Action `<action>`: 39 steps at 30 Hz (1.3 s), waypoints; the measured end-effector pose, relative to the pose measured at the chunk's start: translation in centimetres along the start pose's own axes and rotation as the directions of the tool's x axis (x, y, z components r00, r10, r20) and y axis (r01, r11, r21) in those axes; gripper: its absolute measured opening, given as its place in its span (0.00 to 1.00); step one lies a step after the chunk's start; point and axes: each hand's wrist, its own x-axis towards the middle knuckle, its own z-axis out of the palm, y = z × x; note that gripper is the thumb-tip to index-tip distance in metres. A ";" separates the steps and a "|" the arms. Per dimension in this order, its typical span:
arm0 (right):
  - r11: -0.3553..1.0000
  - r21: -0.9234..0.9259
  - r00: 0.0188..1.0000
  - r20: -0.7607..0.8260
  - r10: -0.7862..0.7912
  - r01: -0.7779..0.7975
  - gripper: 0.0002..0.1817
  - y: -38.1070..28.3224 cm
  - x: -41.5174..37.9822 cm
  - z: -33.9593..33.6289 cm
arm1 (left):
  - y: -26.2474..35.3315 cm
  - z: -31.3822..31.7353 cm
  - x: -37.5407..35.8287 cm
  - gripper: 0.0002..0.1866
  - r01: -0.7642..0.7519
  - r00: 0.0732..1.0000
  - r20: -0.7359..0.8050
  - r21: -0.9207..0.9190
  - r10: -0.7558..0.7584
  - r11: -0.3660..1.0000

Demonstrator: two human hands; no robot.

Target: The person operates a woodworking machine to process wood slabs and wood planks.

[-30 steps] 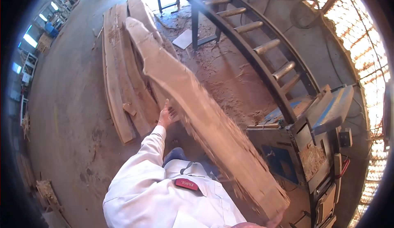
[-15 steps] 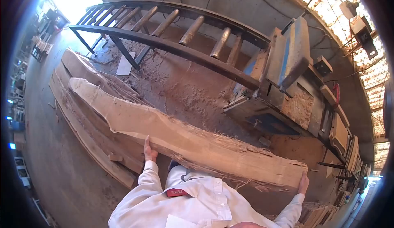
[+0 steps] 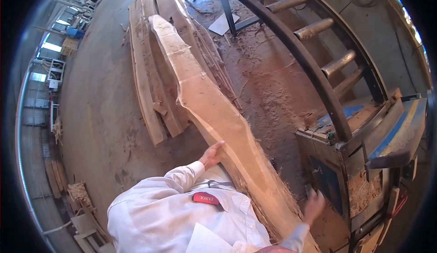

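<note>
A long, rough-edged wooden slab [image 3: 218, 103] runs from the floor pile at the top down to the lower right, in front of my body. My left hand [image 3: 212, 155] grips its left edge near the middle, thumb over the top face. My right hand [image 3: 314, 206] is off the slab, just beyond its right edge near the lower end. It is blurred, with the fingers seeming stretched apart and nothing visible in them. Shaggy bark lines the slab's near right edge.
Several other slabs [image 3: 143, 66] lie on the floor at upper left. On the right stands a roller conveyor [image 3: 291, 39] joined to a machine [image 3: 359, 175] with a blue-and-yellow plate. Sawdust [image 3: 273, 84] covers the floor between. Scrap wood [image 3: 86, 225] lies at lower left.
The view has turned, and the slab now points more away from me. My right hand has let go of the slab's near end. My left hand still grips the edge.
</note>
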 end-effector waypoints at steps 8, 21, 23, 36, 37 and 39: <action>0.994 -0.104 0.614 0.783 0.099 -0.027 0.48 1.0 3.6 18.4 | -11.2 3.0 -3.9 0.25 0.140 0.989 0.047 0.045 -0.142 0.989; 0.963 -0.210 0.731 0.682 0.023 0.166 0.41 1.9 3.3 5.5 | -13.2 6.1 -6.1 0.27 0.724 0.688 -0.277 0.308 -0.670 0.617; 0.970 -0.192 0.731 0.682 0.024 0.147 0.42 2.6 2.8 5.7 | -10.0 1.5 -4.8 0.24 0.584 0.671 -0.060 0.658 -0.739 0.476; 0.956 -0.280 0.755 0.644 0.119 0.088 0.51 -1.4 -0.7 3.1 | 20.9 -9.2 15.6 0.44 -0.357 0.879 -0.126 0.462 0.459 0.812; 0.952 -0.290 0.774 0.624 0.110 0.098 0.52 -1.2 -1.1 3.3 | 20.8 -10.1 17.2 0.48 -0.376 0.855 -0.158 0.469 0.495 0.799; 0.925 -0.339 0.725 0.679 0.114 0.172 0.54 -3.3 -1.7 1.7 | 20.7 -7.3 15.8 0.47 -0.365 0.856 -0.218 0.390 0.469 0.846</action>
